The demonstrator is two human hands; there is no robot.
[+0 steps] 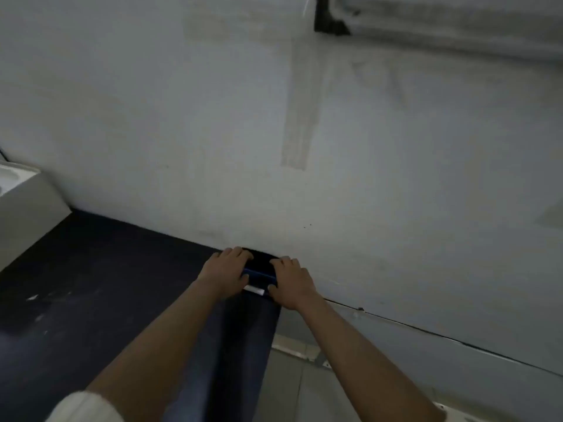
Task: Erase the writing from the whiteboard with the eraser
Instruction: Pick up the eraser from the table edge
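Observation:
A dark block with a blue band, which looks like the eraser (pixel 260 269), lies at the far edge of a dark blue surface (pixel 91 284), against the wall. My left hand (pixel 227 274) holds its left end and my right hand (pixel 292 283) holds its right end, fingers curled over the top. A small white strip shows just below it. The whiteboard (pixel 457 22) hangs high at the top right with a black frame corner (pixel 329 22). Only its lower edge shows, with grey smears and no legible writing.
A pale grey wall (pixel 182 117) fills most of the view, with a faded vertical tape mark (pixel 300 117). A white box-like unit (pixel 24 208) stands at the left. Grey floor tiles (pixel 304 385) lie at the lower right, beside the blue surface.

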